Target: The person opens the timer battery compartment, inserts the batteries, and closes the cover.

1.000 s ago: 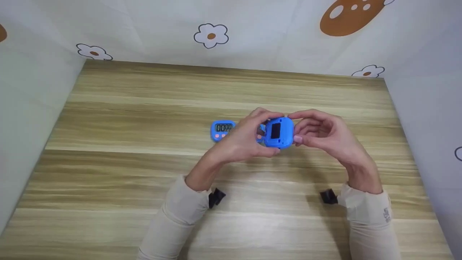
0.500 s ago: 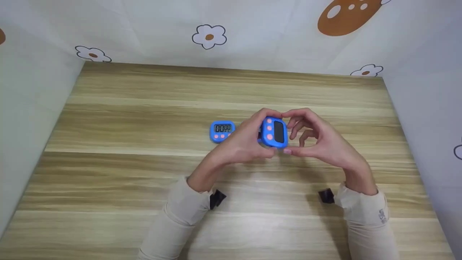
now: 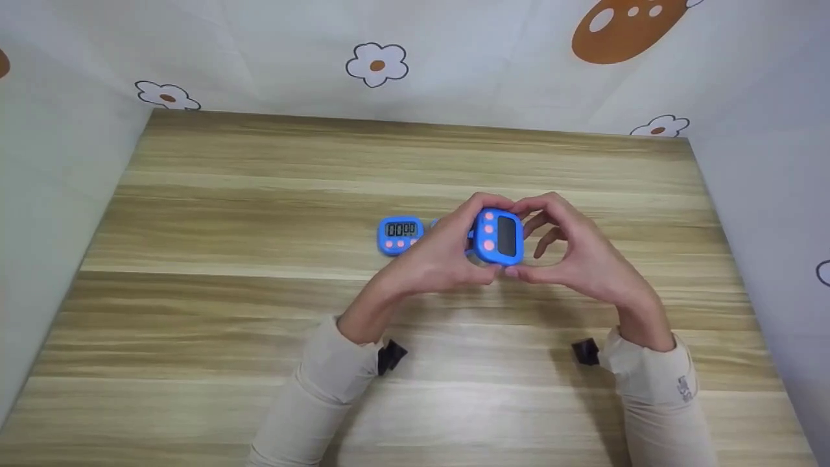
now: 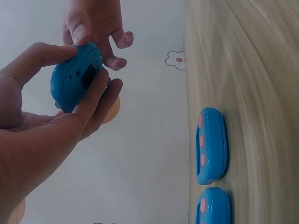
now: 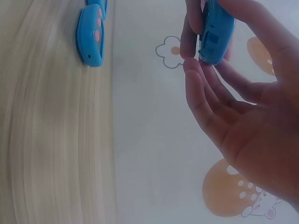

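A blue digital timer (image 3: 498,237) with pink buttons and a dark, blank screen is held up above the table, its front toward the head camera. My left hand (image 3: 431,253) grips it from the left, thumb at the lower edge and fingers at the upper. From the other side my right hand (image 3: 577,253) pinches the timer's edges between thumb and index finger, its other fingers loose behind. The left wrist view shows the held timer's back (image 4: 77,77) with a dark recess. A second blue timer (image 3: 400,235), reading 00:00, lies on the table left of my hands.
Beyond my left hand another blue timer (image 4: 212,145) lies in line with the second one, mostly hidden in the head view. The wood-grain table (image 3: 259,194) meets a flower-printed cloth wall (image 3: 454,65) at the back. Black wrist mounts (image 3: 391,357) stick out from both sleeves.
A second ago the held timer's back faced the head camera; it has since been turned front-up. My right fingers moved from its side to its upper and lower edges. The table timers stayed put.
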Demonstrator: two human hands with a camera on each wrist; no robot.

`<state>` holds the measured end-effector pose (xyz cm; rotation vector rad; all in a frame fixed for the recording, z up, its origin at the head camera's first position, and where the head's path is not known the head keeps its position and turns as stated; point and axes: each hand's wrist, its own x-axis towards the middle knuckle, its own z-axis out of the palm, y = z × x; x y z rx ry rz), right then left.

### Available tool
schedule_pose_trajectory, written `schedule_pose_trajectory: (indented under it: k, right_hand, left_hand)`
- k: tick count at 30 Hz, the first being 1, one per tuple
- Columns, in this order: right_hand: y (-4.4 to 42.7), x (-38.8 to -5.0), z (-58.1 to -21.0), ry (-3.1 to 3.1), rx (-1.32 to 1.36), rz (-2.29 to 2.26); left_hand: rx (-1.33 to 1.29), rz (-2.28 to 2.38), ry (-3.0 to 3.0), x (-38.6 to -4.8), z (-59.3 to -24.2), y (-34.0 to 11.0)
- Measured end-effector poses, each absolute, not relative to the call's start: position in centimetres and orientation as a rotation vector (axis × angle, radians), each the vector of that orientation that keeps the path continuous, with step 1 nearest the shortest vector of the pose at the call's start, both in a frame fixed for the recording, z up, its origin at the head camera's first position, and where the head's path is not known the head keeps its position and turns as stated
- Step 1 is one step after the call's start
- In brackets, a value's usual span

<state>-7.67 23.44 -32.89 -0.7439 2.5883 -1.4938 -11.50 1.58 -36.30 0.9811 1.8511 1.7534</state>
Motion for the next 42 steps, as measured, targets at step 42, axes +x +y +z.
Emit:
schedule_pose_trajectory:
  k: [42]
  right_hand:
    - [24.2,-8.2,-33.2,2.684,-0.777,-1.416]
  left_hand:
    - [0.744,1.634,2.289,-11.6,-36.4,1.5]
